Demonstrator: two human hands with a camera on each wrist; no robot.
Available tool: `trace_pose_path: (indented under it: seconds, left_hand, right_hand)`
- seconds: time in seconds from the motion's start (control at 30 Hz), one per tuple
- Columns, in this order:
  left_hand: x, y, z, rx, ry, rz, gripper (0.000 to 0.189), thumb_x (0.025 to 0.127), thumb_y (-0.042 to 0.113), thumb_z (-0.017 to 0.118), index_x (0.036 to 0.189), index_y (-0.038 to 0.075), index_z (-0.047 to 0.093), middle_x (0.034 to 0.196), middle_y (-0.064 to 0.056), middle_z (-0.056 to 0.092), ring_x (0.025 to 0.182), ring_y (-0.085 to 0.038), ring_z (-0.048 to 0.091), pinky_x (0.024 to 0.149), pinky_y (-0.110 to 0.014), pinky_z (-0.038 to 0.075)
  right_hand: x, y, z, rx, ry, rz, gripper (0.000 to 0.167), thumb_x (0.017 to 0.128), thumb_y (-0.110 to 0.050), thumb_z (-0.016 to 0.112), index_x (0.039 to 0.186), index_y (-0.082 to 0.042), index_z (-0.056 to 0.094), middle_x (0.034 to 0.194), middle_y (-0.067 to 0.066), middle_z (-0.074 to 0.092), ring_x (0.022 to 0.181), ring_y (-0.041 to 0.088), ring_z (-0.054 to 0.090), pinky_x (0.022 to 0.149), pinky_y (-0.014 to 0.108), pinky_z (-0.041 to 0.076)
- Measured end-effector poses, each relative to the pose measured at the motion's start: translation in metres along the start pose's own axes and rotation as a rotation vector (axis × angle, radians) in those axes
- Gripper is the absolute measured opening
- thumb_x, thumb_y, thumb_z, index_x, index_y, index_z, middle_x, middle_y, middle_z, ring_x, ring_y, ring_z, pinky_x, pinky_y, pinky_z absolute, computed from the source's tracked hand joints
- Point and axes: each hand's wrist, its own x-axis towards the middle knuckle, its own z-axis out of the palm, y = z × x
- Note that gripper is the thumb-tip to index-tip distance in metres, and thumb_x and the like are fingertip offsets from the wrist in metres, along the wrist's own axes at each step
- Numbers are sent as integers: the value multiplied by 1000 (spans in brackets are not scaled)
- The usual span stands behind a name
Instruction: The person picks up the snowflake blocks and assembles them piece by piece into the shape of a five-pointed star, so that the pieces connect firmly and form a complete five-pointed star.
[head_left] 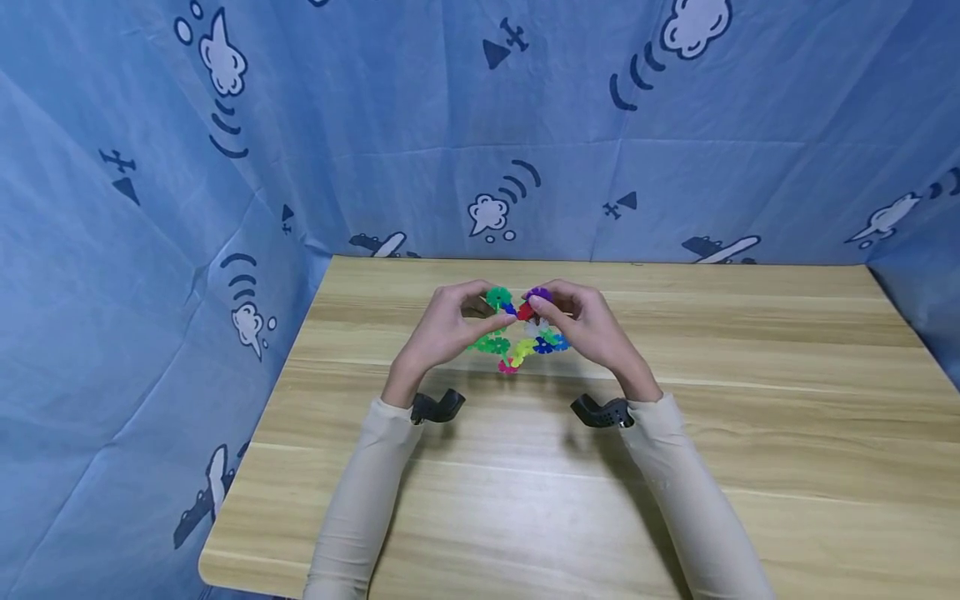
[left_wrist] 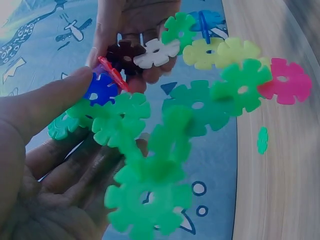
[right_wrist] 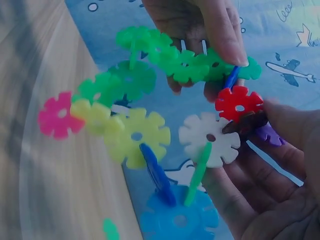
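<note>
Notched plastic snowflake discs, slotted together into a looping chain [head_left: 522, 350], hang between both hands above the table. My left hand [head_left: 450, 327] pinches one end, its thumb at a dark blue disc [left_wrist: 101, 90] beside green discs [left_wrist: 122, 117]. At the other end, my right hand [head_left: 591, 321] grips around a brown disc [right_wrist: 248, 125] and a purple disc [right_wrist: 270, 135]. A red disc [right_wrist: 240, 102] meets the blue one between the two thumbs. White [right_wrist: 209, 139], yellow [right_wrist: 137, 136], light blue [right_wrist: 180, 220] and pink [left_wrist: 287, 81] discs make up more of the loop.
A loose green disc [left_wrist: 262, 140] shows against the wooden table [head_left: 480, 500] in the wrist views. Blue printed cloth [head_left: 420, 108] hangs behind the table and along its left side. A black wrist mount [head_left: 438, 407] juts from the left sleeve, another [head_left: 602, 412] from the right.
</note>
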Motion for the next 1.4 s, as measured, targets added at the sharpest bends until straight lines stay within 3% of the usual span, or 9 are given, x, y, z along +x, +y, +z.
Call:
trace_pose_path:
  seconds: [0.2, 0.33, 0.53, 0.63, 0.83, 0.97, 1.13, 1.4]
  left_hand:
    - [0, 0, 0, 31, 14, -2, 29, 94, 35, 79, 115, 15, 73, 104, 1, 77, 94, -12, 74, 94, -35, 62]
    - [1, 1, -1, 47, 9, -7, 29, 95, 35, 79, 116, 15, 74, 104, 0, 78, 94, -13, 74, 94, -35, 62]
    - [-1, 0, -4, 55, 34, -17, 29, 94, 34, 79, 115, 14, 74, 104, -1, 78, 96, -15, 75, 93, -35, 62]
    - [-2, -1, -5, 54, 37, -24, 29, 94, 34, 80, 114, 14, 74, 104, -1, 77, 95, -15, 74, 93, -33, 62]
    - [-3, -1, -8, 49, 21, -16, 32, 95, 34, 78, 117, 12, 74, 108, -2, 78, 97, -16, 75, 93, -35, 62]
    - [-3, 0, -12, 39, 36, -19, 31, 95, 34, 79, 116, 13, 74, 112, -3, 77, 99, -18, 74, 93, -38, 62]
    - [-2, -1, -14, 48, 41, -28, 29, 95, 35, 78, 115, 14, 75, 112, -2, 77, 99, -16, 74, 93, -35, 61]
    - [-3, -3, -17, 53, 44, -29, 33, 94, 37, 79, 118, 14, 74, 110, 0, 77, 99, -15, 73, 93, -33, 61]
  right_hand:
    - [3, 4, -1, 72, -19, 24, 32, 109, -25, 57, 124, 1, 68, 115, 22, 72, 93, 10, 73, 88, 30, 64]
    - [5, 13, -4, 75, -2, 46, 38, 109, -31, 56, 126, 1, 67, 118, 23, 71, 97, 12, 74, 89, 32, 64]
    - [13, 40, -9, 69, 95, 105, 47, 111, -37, 50, 123, 4, 68, 126, 25, 70, 110, 37, 72, 93, 40, 63]
    - [15, 54, -7, 12, 131, 153, 44, 110, -35, 54, 123, 4, 69, 126, 26, 71, 111, 43, 70, 91, 42, 64]
    - [24, 74, 1, -104, 141, 253, 34, 107, -29, 62, 124, -1, 70, 119, 24, 71, 98, 37, 73, 74, 27, 62]
    - [41, 82, 8, -178, 107, 252, 31, 104, -23, 65, 124, 1, 70, 114, 23, 71, 98, 36, 73, 73, 23, 60]
    - [55, 87, 14, -338, 77, 257, 34, 99, -22, 72, 125, 1, 70, 104, 20, 73, 95, 32, 69, 77, 29, 52]
    - [58, 93, 17, -358, 87, 276, 29, 95, -14, 75, 120, 0, 71, 97, 17, 70, 85, 27, 64, 72, 29, 47]
